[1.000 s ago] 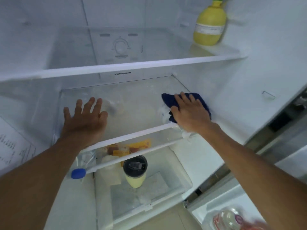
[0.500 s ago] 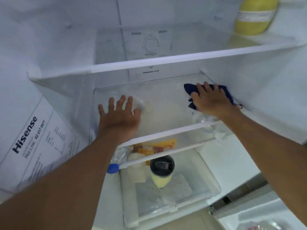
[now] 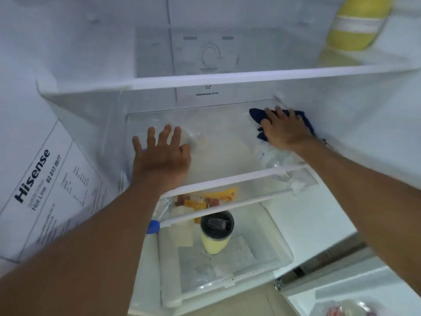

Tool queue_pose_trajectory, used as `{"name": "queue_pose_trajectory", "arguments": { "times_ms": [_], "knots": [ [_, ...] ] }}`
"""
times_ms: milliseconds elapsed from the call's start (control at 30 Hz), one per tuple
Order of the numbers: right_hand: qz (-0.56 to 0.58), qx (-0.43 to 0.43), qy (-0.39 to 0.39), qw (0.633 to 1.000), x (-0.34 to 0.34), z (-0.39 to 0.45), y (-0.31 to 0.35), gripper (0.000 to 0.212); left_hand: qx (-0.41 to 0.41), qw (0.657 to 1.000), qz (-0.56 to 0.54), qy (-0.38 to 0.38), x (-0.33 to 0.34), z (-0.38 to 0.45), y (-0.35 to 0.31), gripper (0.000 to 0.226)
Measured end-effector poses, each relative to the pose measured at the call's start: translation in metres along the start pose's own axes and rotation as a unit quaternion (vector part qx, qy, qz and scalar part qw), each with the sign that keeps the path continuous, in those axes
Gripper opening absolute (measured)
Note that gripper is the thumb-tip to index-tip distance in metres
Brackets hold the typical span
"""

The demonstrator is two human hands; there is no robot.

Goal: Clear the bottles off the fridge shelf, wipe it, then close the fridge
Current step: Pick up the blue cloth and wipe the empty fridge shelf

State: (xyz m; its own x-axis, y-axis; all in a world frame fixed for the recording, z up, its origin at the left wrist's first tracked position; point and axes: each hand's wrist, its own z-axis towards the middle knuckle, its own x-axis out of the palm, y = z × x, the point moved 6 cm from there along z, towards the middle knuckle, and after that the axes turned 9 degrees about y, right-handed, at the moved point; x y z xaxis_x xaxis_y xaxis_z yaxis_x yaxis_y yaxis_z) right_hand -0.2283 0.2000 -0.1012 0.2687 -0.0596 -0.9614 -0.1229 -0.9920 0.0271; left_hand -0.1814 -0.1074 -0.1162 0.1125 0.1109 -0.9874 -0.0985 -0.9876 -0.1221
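Observation:
The glass fridge shelf (image 3: 225, 151) lies in the middle of the open fridge with no bottles on it. My right hand (image 3: 284, 131) presses a dark blue cloth (image 3: 256, 116) flat on the shelf's back right corner, against the side wall. My left hand (image 3: 161, 156) rests palm down with fingers spread on the shelf's left part. A yellow bottle (image 3: 357, 26) stands on the upper shelf (image 3: 227, 78) at the top right.
Below the shelf a drawer holds food packets (image 3: 211, 199) and a yellow cup with a black lid (image 3: 216, 233). A white rail with a blue end cap (image 3: 152, 226) crosses in front. A Hisense label (image 3: 45, 185) covers the left wall. The fridge door (image 3: 355, 297) stands open at lower right.
My right hand has slid the cloth from the shelf's front right toward the back right corner. My left hand stays flat on the left part. The camera has shifted.

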Motion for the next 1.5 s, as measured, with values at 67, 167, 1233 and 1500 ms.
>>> {"name": "queue_pose_trajectory", "arguments": {
  "times_ms": [67,167,1233,1500],
  "knots": [
    [0.003,-0.038,-0.029,0.999,-0.006,0.033,0.043,0.067,0.007,1.0,0.015,0.006,0.002,0.001,0.0,0.067],
    [0.042,-0.149,-0.07,0.985,0.008,0.003,0.133,0.064,-0.002,1.0,0.005,0.015,0.002,0.0,0.002,0.066],
    [0.529,-0.189,-0.004,0.827,-0.075,-0.262,0.059,0.015,-0.1,0.836,-0.539,0.025,-0.113,-0.207,-0.027,0.043],
    [0.515,-0.239,0.013,0.823,-0.123,-0.445,0.139,0.027,-0.061,0.785,-0.614,0.058,-0.185,-0.379,0.044,0.04]
  ]
}}
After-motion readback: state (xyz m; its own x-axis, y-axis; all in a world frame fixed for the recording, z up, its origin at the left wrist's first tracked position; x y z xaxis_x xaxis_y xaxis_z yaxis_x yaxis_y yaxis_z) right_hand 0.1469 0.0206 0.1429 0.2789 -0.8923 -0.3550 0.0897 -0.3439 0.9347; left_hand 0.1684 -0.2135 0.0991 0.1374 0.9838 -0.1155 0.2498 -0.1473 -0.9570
